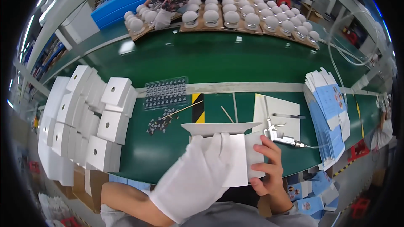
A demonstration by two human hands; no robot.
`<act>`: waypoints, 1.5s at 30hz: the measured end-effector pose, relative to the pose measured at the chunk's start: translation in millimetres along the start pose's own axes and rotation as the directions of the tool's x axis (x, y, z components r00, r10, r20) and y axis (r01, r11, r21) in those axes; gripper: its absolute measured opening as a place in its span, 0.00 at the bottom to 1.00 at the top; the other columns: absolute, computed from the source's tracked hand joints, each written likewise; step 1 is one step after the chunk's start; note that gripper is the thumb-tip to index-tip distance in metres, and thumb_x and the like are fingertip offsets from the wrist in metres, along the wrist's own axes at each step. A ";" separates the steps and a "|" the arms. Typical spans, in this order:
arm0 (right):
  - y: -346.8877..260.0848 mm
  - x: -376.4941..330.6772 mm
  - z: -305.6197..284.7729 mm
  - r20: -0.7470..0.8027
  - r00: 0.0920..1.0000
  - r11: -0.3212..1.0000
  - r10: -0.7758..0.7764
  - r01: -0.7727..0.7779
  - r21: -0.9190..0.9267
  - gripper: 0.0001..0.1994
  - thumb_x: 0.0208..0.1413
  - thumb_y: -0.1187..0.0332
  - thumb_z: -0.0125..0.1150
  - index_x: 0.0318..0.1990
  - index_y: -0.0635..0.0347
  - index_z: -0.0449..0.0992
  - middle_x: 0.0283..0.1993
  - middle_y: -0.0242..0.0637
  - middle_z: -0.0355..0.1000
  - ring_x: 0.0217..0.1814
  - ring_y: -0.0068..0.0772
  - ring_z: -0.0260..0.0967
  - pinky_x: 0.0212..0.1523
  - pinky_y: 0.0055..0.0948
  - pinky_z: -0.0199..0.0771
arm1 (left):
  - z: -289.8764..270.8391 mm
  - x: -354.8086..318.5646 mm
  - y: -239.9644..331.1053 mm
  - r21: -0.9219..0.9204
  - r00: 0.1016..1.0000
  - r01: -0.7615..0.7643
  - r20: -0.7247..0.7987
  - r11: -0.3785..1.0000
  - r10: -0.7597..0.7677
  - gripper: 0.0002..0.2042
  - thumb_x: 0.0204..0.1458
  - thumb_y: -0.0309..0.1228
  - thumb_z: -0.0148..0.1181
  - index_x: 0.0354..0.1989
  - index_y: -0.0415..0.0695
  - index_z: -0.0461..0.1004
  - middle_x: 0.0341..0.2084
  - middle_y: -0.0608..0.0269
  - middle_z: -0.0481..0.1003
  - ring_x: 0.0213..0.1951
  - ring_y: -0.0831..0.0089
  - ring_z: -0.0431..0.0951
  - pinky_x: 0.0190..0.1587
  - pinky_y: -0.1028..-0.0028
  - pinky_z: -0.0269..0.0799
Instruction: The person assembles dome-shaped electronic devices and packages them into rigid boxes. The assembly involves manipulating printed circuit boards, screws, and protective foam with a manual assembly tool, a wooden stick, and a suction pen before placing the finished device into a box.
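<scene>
Close in front of me, both hands hold a white cardboard box (236,159) whose wide flap (221,128) stands out on the far side. My left hand (202,159), in a white glove, is closed on the box, its fingers bent over the panel below the flap; the glove hides part of the box. My bare right hand (269,166) grips the box's right side, with the fingers spaced along the panel and the thumb lower down. Just beyond the right fingers lies a metal air blow gun (275,134) with a clear hose.
White boxes (111,122) with round holes are stacked left. A clear tray (166,92) and loose small parts (162,122) lie mid-table. A pen (288,116) rests on white card; blue printed sleeves (328,113) pile right. Across the green belt (202,59), a person works beside white globes (231,18).
</scene>
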State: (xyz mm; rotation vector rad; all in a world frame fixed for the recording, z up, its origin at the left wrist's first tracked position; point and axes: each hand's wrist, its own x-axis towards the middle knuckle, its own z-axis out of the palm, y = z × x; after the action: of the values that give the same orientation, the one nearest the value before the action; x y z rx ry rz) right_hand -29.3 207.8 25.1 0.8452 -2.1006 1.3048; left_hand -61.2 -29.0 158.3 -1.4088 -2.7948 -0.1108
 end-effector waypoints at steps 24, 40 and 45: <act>-12.8 20.1 12.9 0.081 0.995 0.989 -0.057 0.067 -0.132 0.12 0.51 0.72 0.55 0.41 0.56 0.83 0.59 0.51 0.73 0.72 0.71 0.59 0.68 0.55 0.66 | 12.7 0.8 -6.1 0.074 0.999 0.013 0.040 0.997 -0.017 0.26 0.56 0.47 0.60 0.47 0.32 0.73 0.45 0.45 0.74 0.43 0.57 0.73 0.50 0.61 0.69; -16.9 8.6 13.9 0.105 0.994 0.991 -0.026 0.039 -0.127 0.16 0.59 0.52 0.60 0.50 0.44 0.83 0.64 0.51 0.66 0.73 0.73 0.56 0.71 0.62 0.60 | 74.7 -39.7 -8.5 -0.131 0.911 -0.131 -0.407 0.983 0.067 0.13 0.60 0.43 0.59 0.42 0.48 0.81 0.48 0.55 0.76 0.58 0.54 0.72 0.64 0.49 0.65; -5.6 28.5 48.2 -0.245 0.830 0.791 0.501 -0.323 0.520 0.35 0.71 0.46 0.40 0.74 0.64 0.52 0.72 0.57 0.59 0.77 0.50 0.56 0.75 0.50 0.55 | 99.4 -30.7 -16.0 -0.908 0.564 -0.225 -0.417 0.353 -0.713 0.31 0.67 0.44 0.50 0.69 0.30 0.58 0.68 0.44 0.62 0.70 0.57 0.63 0.72 0.57 0.53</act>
State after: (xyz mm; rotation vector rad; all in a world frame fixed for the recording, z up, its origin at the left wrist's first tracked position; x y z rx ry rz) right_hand -49.1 155.4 29.3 0.2441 -1.7430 2.0773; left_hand -53.5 -56.4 56.9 -0.4231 -1.9675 -2.0330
